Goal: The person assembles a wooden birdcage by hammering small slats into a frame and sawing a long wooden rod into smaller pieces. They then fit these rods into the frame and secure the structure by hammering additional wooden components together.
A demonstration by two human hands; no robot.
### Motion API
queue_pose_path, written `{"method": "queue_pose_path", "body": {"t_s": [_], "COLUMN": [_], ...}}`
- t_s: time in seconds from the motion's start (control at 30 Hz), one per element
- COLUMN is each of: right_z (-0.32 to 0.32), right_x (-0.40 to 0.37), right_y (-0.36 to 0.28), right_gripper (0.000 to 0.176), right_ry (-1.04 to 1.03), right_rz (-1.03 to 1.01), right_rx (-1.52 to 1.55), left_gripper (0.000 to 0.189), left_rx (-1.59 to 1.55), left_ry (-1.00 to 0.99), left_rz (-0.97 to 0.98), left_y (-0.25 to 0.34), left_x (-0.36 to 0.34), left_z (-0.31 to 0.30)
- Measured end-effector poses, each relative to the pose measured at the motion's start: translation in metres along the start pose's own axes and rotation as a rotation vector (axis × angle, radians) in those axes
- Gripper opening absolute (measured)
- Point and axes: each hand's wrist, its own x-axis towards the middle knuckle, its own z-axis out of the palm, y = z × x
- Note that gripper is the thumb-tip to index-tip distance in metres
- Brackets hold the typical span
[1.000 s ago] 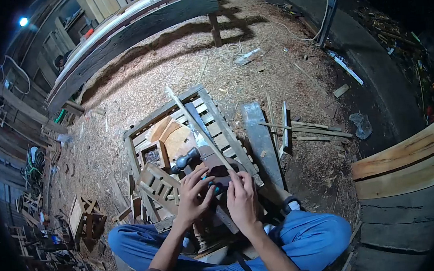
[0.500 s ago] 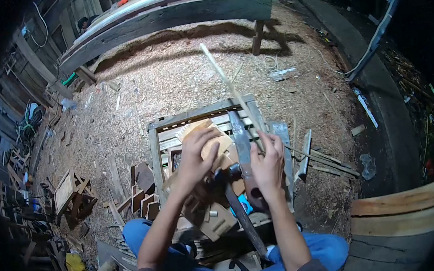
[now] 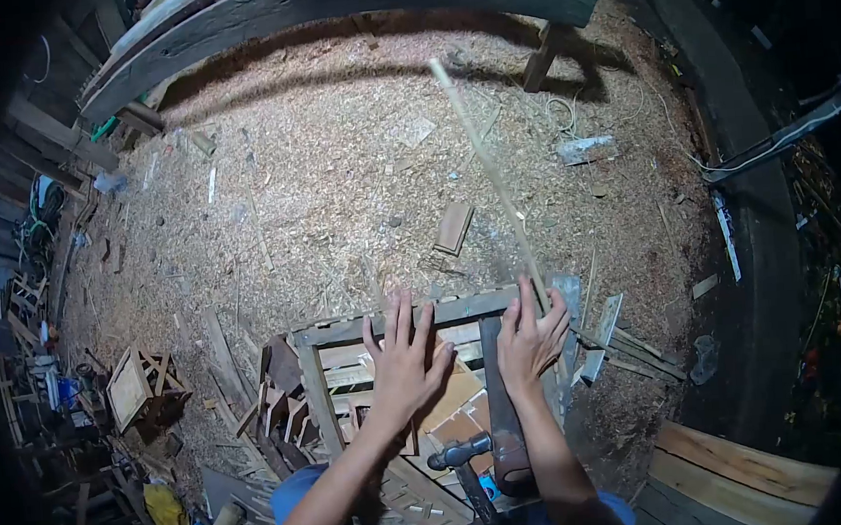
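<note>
My left hand [image 3: 403, 374] is open, its fingers spread above the far part of a slatted wooden frame [image 3: 391, 324], with nothing in its grasp. A long thin wooden stick [image 3: 487, 172] rises forward from my right hand [image 3: 533, 344], whose fingers close around its near end. Beneath that hand, a dark flat bar [image 3: 502, 402] lies along the frame. A hammer [image 3: 466, 451] rests close to me, its head beside the bar. Light flat wood pieces [image 3: 453, 395] lie on the slats, partly hidden by my left hand.
A small wood block [image 3: 454, 228] shows over the shavings beyond the frame, a dark shadow near it. A long bench [image 3: 347, 2] spans the back. Scrap wood [image 3: 280, 401] is heaped at left; thin strips [image 3: 643, 350] and planks [image 3: 741, 459] lie at right.
My view has tilted, so the frame appears lower. My left hand has straightened and spread its fingers. The small wood block now appears beyond the frame. My right hand still holds the stick.
</note>
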Motion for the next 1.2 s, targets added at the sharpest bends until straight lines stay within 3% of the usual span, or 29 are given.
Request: {"method": "queue_pose_path", "body": {"t_s": [0.33,0.8,0.87,0.9,1.2], "right_z": [0.008,0.009,0.007,0.009,0.018], "right_x": [-0.007,-0.008,-0.006,-0.006,-0.007], "right_y": [-0.001,-0.001,-0.004,-0.001,0.002], "right_gripper": [0.034,0.044,0.028,0.042,0.030], "right_ry": [-0.030,-0.056,-0.038,-0.031,0.019], "right_rz": [-0.103,-0.104,-0.102,-0.128,-0.115], "right_rx": [-0.157,-0.168,-0.142,-0.175,-0.138], "left_gripper": [0.065,0.068,0.068,0.069,0.071], "left_rx": [0.020,0.002,0.005,0.008,-0.001], "left_ry": [0.053,0.053,0.057,0.063,0.135], "left_rz": [-0.018,-0.020,-0.015,-0.010,0.026], "left_y": [0.005,0.005,0.005,0.005,0.003], "left_x": [0.000,-0.001,-0.001,0.000,-0.001], "left_z": [0.000,0.001,0.001,0.001,0.005]}}
